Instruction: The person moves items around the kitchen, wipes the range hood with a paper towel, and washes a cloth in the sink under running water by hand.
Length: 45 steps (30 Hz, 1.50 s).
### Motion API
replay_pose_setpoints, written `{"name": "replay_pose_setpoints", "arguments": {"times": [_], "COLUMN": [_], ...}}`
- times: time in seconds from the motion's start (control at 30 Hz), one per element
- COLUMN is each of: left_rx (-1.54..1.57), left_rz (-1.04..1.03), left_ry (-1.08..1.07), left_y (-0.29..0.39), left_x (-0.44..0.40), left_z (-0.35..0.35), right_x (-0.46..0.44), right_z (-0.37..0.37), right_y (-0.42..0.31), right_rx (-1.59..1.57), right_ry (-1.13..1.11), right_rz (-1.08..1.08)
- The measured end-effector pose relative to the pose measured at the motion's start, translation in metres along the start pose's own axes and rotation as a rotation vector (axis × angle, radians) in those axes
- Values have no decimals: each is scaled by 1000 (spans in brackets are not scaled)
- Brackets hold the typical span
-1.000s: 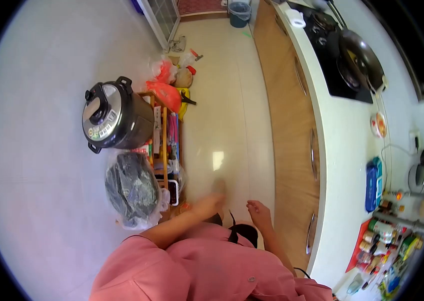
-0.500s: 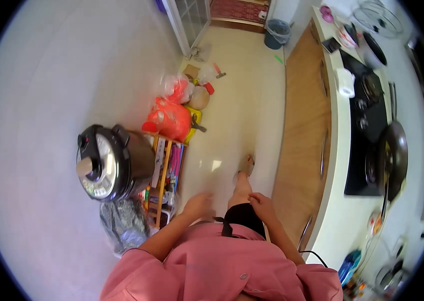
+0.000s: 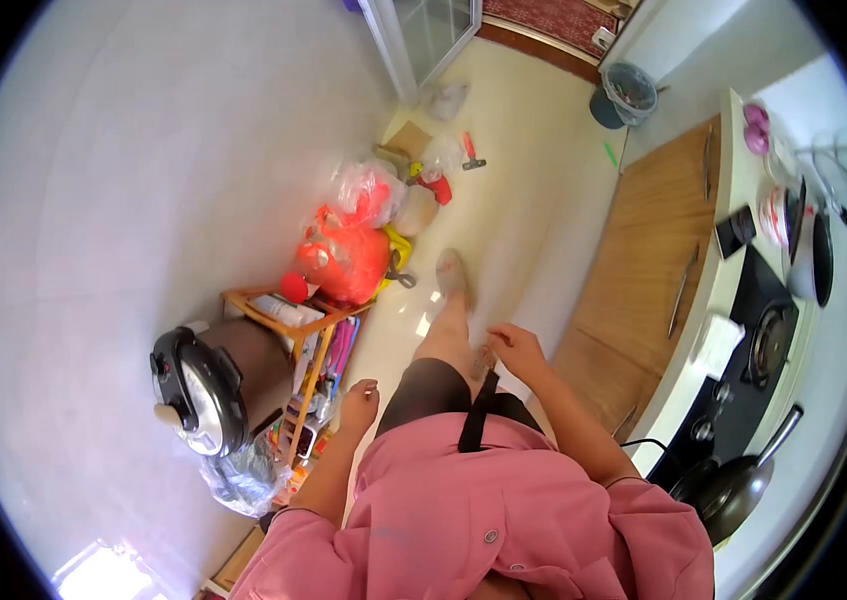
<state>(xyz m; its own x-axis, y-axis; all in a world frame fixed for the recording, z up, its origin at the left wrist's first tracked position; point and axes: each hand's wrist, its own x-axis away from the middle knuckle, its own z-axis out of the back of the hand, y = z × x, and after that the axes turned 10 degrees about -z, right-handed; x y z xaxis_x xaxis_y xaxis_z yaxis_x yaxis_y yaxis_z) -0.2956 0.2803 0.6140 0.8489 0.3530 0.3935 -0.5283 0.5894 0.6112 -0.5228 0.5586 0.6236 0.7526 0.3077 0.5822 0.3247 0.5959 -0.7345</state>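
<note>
My left hand [image 3: 360, 404] hangs at my left side, near the wooden shelf rack [image 3: 298, 325]. Its fingers are curled in and nothing shows in them. My right hand [image 3: 516, 350] is out in front of my right thigh, above the floor, with the fingers bent together and no object visible. A dark strap [image 3: 480, 412] hangs from the front of my pink shirt [image 3: 423, 480], between the two hands. Neither hand touches the rack or the wooden cabinets [image 3: 643, 260].
An electric pressure cooker [image 3: 213, 390] stands beside the rack on the left. Red plastic bags [image 3: 343, 260] and a scraper [image 3: 472, 152] lie ahead on the floor. To the right runs a counter with a gas stove [image 3: 753, 355] and a pan [image 3: 733, 495]. A bin [image 3: 623, 97] stands near the doorway.
I have stepped forward, with the other foot now in front. My left hand has swung out to the left and my right hand forward. The stove and pan have slid back in view.
</note>
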Motion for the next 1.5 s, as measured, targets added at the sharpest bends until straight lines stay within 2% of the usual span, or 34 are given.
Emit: {"name": "replay_pose_setpoints", "arguments": {"times": [0.1, 0.23, 0.37, 0.4, 0.5, 0.63, 0.67, 0.73, 0.8, 0.87, 0.93, 0.97, 1.07, 1.17, 1.2, 1.23, 1.3, 1.33, 1.37, 1.4, 1.43, 1.47, 1.5], "left_rx": [71, 137, 256, 244, 234, 199, 247, 118, 40, 0, 19, -51, 8, 197, 257, 407, 238, 260, 276, 430, 372, 327, 360], "left_rz": [-40, 73, 57, 102, 40, 144, 109, 76, 208, 236, 428, 476, 538, 478, 446, 487, 421, 321, 226, 254, 153, 131, 105], "left_ry": [59, -85, -147, -204, -261, -268, -197, -120, -108, -48, 51, 144, 263, 226, 206, 255, 166, 112, 61, 15, 100, 126, 74], "left_y": [20, 82, 129, 142, 148, 107, 90, 42, 17, -31, -48, -75, -119, -112, -103, -89, -37, -18, -3, 7, 19, 37, 52], "left_x": [-75, -204, -304, -329, -403, -518, -547, -606, -674, -735, -786, -803, -836, -833, -825, -817, -798, -790, -783, -776, -761, -746, -731], "left_z": [-13, -14, -13, -9, -15, -62, -82, -125, -156, -197, -224, -254, -312, -329, -330, -340, -332, -326, -320, -316, -314, -299, -271], "right_x": [-60, -149, -234, -260, -347, -475, -512, -590, -667, -733, -787, -797, -832, -842, -837, -830, -816, -813, -812, -810, -810, -801, -792], "right_z": [20, 45, 75, 76, 79, 71, 62, 48, 11, -18, -56, -70, -111, -143, -151, -149, -135, -128, -123, -110, -97, -77, -67], "right_y": [-35, -48, -56, -56, -42, -19, 0, 23, 78, 76, 112, 109, 98, 106, 109, 104, 83, 84, 96, 100, 108, 85, 78], "right_rx": [-25, -3, 0, -55, -52, -172, -201, -273, 67, 213, 373, 358, 372, -67, -342, -412, -554, -494, -544, -467, -499, -567, -562], "right_ry": [-74, -74, -93, -59, -80, -93, -72, -70, 8, -63, -109, -97, -140, -348, -400, -411, -422, -368, -301, -272, -342, -400, -381], "right_rz": [13, -98, -235, -192, -215, -303, -301, -382, -327, -194, -30, -8, 16, -284, -478, -488, -482, -438, -508, -523, -524, -573, -563]}}
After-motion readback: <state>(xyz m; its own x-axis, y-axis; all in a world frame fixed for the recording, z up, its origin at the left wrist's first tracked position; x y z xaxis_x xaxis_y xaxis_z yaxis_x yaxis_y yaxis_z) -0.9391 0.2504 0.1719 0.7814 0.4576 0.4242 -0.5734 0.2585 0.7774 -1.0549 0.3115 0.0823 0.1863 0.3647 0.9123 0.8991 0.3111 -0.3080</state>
